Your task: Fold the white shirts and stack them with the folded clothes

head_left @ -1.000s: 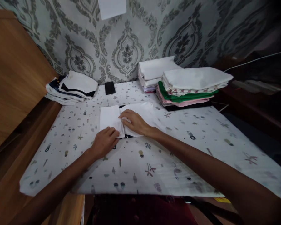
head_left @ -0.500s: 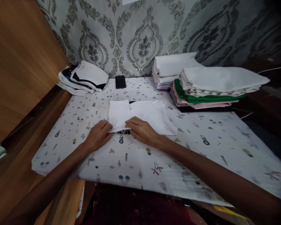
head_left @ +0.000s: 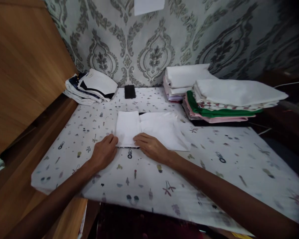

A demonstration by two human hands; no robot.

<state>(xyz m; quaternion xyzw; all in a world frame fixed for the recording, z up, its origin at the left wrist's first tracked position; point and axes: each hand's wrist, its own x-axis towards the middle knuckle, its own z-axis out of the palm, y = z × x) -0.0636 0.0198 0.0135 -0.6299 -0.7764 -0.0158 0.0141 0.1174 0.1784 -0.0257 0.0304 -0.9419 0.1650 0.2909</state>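
A folded white garment (head_left: 159,129) lies on the table, its left part turned over into a flat panel. Dark patterned fabric shows as a thin strip under the panel's front edge, and a bit of black at the back. My left hand (head_left: 105,148) grips the front left corner of the panel, with fingers curled and the thumb side hidden. At the panel's front right corner, my right hand (head_left: 150,146) has its fingers bent over the cloth and holds the edge there. Both wrists rest low over the table.
A table (head_left: 144,186) with a printed white cover carries everything. Folded clothes (head_left: 97,83) lie at the back left, beside a black phone-like object (head_left: 130,92). Two stacks of folded clothes (head_left: 234,93) stand at the back right. A wooden cabinet (head_left: 22,66) borders the left side.
The camera view has tilted up slightly. The panel's front edge now covers most of the dark patterned fabric that showed beneath it. Both hands stay at its front corners.
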